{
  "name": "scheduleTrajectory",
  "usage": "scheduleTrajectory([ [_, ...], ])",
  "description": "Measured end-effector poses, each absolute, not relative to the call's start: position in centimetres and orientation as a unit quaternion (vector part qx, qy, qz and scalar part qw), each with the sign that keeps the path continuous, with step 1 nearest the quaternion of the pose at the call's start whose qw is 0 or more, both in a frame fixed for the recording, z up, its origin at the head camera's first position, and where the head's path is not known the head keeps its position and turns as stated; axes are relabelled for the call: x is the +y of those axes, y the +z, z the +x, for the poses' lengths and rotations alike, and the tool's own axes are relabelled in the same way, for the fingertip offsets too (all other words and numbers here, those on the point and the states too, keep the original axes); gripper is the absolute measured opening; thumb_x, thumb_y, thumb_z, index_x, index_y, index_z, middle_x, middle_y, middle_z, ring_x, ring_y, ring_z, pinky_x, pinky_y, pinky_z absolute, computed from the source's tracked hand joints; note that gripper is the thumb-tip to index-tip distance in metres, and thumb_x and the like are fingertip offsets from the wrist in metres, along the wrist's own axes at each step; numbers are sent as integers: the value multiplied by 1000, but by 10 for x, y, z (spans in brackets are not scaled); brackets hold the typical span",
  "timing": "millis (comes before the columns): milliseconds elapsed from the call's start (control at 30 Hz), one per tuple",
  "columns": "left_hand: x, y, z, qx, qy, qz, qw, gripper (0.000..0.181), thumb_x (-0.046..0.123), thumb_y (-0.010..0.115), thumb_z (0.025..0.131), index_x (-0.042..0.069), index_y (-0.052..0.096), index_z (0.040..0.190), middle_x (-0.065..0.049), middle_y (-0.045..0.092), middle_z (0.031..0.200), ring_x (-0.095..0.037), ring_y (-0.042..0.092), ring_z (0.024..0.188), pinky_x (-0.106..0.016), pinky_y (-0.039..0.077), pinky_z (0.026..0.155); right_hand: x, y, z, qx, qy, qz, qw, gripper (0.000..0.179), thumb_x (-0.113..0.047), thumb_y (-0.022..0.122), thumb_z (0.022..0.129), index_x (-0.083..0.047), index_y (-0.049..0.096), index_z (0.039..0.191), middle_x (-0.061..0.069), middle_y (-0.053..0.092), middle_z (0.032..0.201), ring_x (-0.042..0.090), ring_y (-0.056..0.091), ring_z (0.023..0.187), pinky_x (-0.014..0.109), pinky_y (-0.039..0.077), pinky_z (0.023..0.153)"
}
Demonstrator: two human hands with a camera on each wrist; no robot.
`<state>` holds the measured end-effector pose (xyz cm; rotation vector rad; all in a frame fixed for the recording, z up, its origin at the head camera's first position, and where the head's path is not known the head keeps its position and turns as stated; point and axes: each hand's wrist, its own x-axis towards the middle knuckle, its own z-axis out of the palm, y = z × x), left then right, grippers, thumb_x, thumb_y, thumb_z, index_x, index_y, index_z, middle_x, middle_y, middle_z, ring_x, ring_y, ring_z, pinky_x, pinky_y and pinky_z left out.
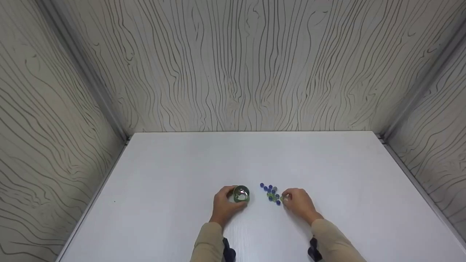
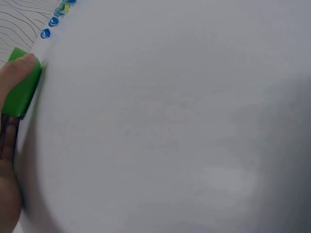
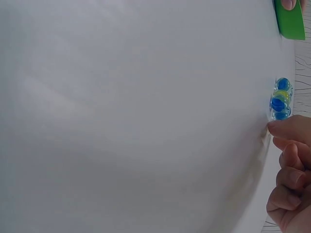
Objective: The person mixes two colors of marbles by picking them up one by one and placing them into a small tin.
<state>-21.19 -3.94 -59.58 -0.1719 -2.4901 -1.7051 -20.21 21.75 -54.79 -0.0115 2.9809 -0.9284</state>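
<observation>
My left hand (image 1: 226, 205) grips a small green cup (image 1: 236, 198) on the white table, thumb on the near side and fingers round the far side. The cup's round mouth faces up and its inside looks shiny. In the left wrist view the thumb lies across the green wall (image 2: 23, 92). To the right of the cup, a loose cluster of blue, green and clear marbles (image 1: 270, 190) lies on the table. At the cluster's right edge my right hand (image 1: 299, 203) pinches a clear, greenish marble (image 1: 283, 199) between thumb and index finger, the other fingers curled.
The white table (image 1: 174, 163) meets a wood-grain patterned back wall (image 1: 233, 72), with similar panels at the left (image 1: 43, 145) and right (image 1: 437, 145). Dark bands with cameras sit at both wrists, below beige sleeves (image 1: 208, 242).
</observation>
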Motion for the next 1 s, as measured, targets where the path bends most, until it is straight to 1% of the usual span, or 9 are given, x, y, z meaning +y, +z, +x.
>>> scheduleTrajectory([
  [100,-39,-597,-212,-822,-564,-56,56,57,22,85,65,13,63,116,-1,68,114,-21,63,115,-34,51,106,217,-548,-201,952,-305,-11,6,18,-1,64,80,-3,73,95,11,73,93,22,64,85,42,57,82],
  [167,-40,-597,-212,-822,-563,-57,58,58,22,85,64,13,63,117,-1,68,114,-21,63,115,-34,51,106,217,-548,-201,951,-307,-16,5,17,-1,64,80,-2,74,95,14,74,99,29,67,94,48,56,89],
  [200,-40,-597,-212,-822,-563,-58,59,58,23,86,64,13,63,117,-1,68,115,-21,63,115,-34,51,106,218,-548,-201,951,-308,-18,4,17,-1,64,81,-2,74,95,15,74,102,31,67,99,50,55,92],
  [233,-40,-598,-212,-823,-562,-58,60,58,23,86,64,13,63,117,-1,68,114,-20,63,114,-33,51,106,218,-548,-201,951,-308,-18,5,17,-1,63,81,-2,74,95,16,74,103,33,67,100,50,55,93],
  [333,-39,-597,-212,-824,-559,-60,64,57,23,85,64,13,64,116,-1,68,114,-20,63,113,-33,52,105,218,-548,-201,951,-308,-20,4,16,-1,64,81,-2,74,94,16,73,103,36,66,103,51,55,94],
  [567,-40,-596,-211,-821,-564,-60,64,57,22,86,64,13,64,116,0,68,113,-20,63,113,-32,51,105,217,-548,-201,951,-309,-13,11,15,-2,64,82,-3,74,94,15,73,104,37,65,107,51,54,96],
  [733,-39,-596,-211,-821,-564,-60,67,57,22,86,64,12,64,116,-1,68,112,-20,63,112,-33,52,105,217,-549,-201,951,-308,-10,13,15,-2,65,82,-3,73,93,15,73,102,34,67,101,50,55,93],
  [900,-39,-596,-212,-823,-560,-63,70,57,23,86,64,12,64,115,-1,69,112,-20,64,112,-32,52,104,217,-549,-201,952,-307,-6,9,14,-3,65,82,-4,73,93,14,74,102,34,67,103,50,55,94],
  [1000,-39,-597,-212,-822,-562,-65,72,57,22,86,63,12,64,115,-1,69,112,-20,64,111,-31,52,104,217,-549,-201,952,-306,-8,6,14,-3,65,82,-4,73,92,14,74,100,34,67,101,49,56,92],
])
